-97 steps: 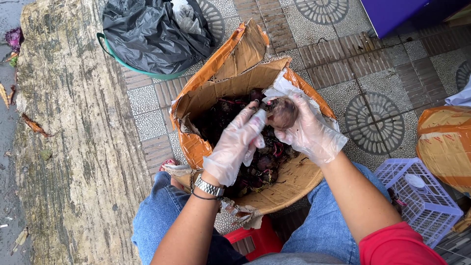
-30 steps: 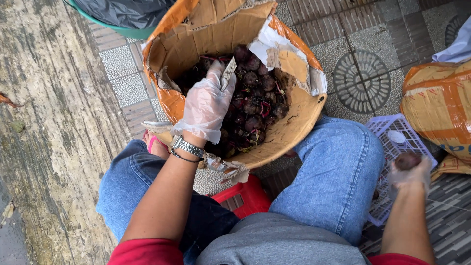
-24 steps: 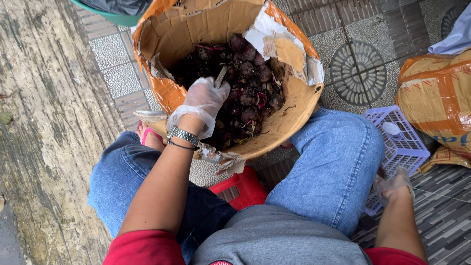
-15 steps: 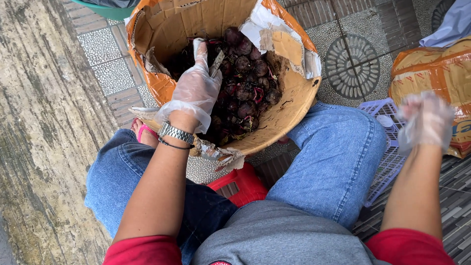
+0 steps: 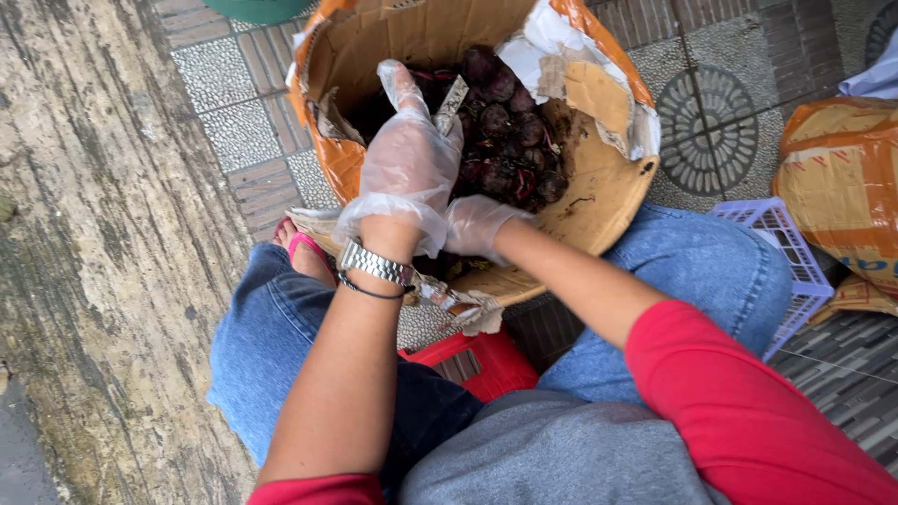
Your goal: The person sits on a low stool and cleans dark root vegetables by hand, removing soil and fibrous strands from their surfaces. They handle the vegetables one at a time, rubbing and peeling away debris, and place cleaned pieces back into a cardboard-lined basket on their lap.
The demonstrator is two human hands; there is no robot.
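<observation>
A torn cardboard box (image 5: 599,201) with orange tape rests tilted against my knees. It holds several dark purple beetroots (image 5: 510,131). My left hand (image 5: 407,164), in a clear plastic glove and with a metal watch on the wrist, hovers over the box's near left side and grips a small knife (image 5: 450,100), blade pointing away. My right hand (image 5: 479,224), also gloved, reaches into the box's near edge just under the left hand. Its fingertips are hidden behind the left wrist.
A lilac plastic crate (image 5: 776,252) stands by my right knee, with an orange-taped brown parcel (image 5: 842,178) beyond it. A red stool (image 5: 477,360) shows between my legs. A weathered grey slab (image 5: 103,243) runs along the left; patterned paving tiles (image 5: 711,131) lie around.
My right hand carried a beetroot out to the lilac crate, came back empty and has returned into the box beside the left hand. The left hand stayed over the box with the knife.
</observation>
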